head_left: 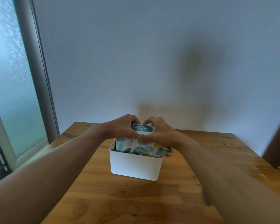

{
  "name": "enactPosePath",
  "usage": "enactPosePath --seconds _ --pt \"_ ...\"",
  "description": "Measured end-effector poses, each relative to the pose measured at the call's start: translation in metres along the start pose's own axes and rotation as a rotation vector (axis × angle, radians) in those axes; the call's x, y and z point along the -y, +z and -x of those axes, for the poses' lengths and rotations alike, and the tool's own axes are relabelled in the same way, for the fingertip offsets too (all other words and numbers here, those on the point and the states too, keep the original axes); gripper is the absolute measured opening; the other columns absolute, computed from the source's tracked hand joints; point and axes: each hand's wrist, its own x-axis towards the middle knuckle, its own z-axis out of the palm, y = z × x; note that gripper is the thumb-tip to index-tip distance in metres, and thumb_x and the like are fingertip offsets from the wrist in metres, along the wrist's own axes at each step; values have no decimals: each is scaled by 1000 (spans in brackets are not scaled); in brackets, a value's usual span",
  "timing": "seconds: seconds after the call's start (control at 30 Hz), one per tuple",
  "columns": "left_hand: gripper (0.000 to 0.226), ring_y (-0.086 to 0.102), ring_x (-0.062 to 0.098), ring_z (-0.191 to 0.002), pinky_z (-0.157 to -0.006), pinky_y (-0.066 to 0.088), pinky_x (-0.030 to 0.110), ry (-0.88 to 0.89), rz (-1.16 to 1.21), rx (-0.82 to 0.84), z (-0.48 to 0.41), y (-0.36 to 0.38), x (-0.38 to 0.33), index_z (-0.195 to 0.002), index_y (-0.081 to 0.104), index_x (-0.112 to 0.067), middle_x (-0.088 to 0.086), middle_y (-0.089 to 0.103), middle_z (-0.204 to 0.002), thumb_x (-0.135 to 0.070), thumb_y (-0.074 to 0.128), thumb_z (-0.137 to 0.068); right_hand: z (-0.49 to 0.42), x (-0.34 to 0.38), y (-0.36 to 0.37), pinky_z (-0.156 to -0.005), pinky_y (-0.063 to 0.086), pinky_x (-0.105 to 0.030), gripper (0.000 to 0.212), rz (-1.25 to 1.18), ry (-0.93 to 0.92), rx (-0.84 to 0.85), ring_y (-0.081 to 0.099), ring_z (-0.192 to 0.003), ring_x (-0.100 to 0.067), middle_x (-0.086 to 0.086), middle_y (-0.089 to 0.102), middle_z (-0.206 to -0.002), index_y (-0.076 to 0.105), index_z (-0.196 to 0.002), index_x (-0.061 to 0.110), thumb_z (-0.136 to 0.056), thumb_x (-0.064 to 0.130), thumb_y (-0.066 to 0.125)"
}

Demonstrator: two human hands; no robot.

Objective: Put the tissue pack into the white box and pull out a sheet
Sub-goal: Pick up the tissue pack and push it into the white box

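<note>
A white box (136, 165) with an open top stands in the middle of the wooden table (120, 199). The tissue pack (141, 147), patterned in teal, yellow and pink with a dark blue label, sits in the box and sticks out above its rim. Its right end hangs over the box's right edge. My left hand (121, 128) grips the pack's top from the left, and my right hand (158, 131) grips it from the right. The thumbs of both hands pinch near the label's lower edge at the pack's middle. No sheet is visible.
A pale wall rises just behind the table. A frosted window with a grey frame (39, 78) is on the left. A dark wooden post (276, 143) stands at the right edge of the table.
</note>
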Motion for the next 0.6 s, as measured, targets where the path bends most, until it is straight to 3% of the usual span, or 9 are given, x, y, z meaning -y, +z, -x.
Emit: enactPosePath --seconds 0.17,0.37,0.47,0.6 --pt "44 61 12 -82 -61 53 15 -1 -33 2 -2 3 11 -112 50 -14 -5 54 -96 -19 73 -75 4 1 11 -84 57 -32 60 57 -22 1 50 -105 -20 -3 37 -117 47 -123 23 -74 39 77" --pt "54 59 18 -94 -81 57 32 -29 -216 33 -2 15 25 -113 50 -15 4 54 -108 -22 77 -67 3 0 25 -102 39 -38 61 417 -63 48 33 -117 -19 -7 33 -123 39 -128 15 -84 48 64" --pt "55 59 19 -94 -82 57 35 -26 -260 28 -3 18 29 -112 49 -16 4 53 -108 -24 77 -65 1 2 30 -105 31 -39 66 550 -64 98 28 -121 -24 -10 29 -127 32 -133 10 -88 53 54" --pt "56 58 21 -96 -85 55 39 -27 -332 36 -6 17 30 -112 50 -14 5 53 -108 -25 78 -65 2 6 32 -102 31 -38 69 699 -70 133 28 -123 -28 -14 30 -130 28 -136 6 -92 57 43"
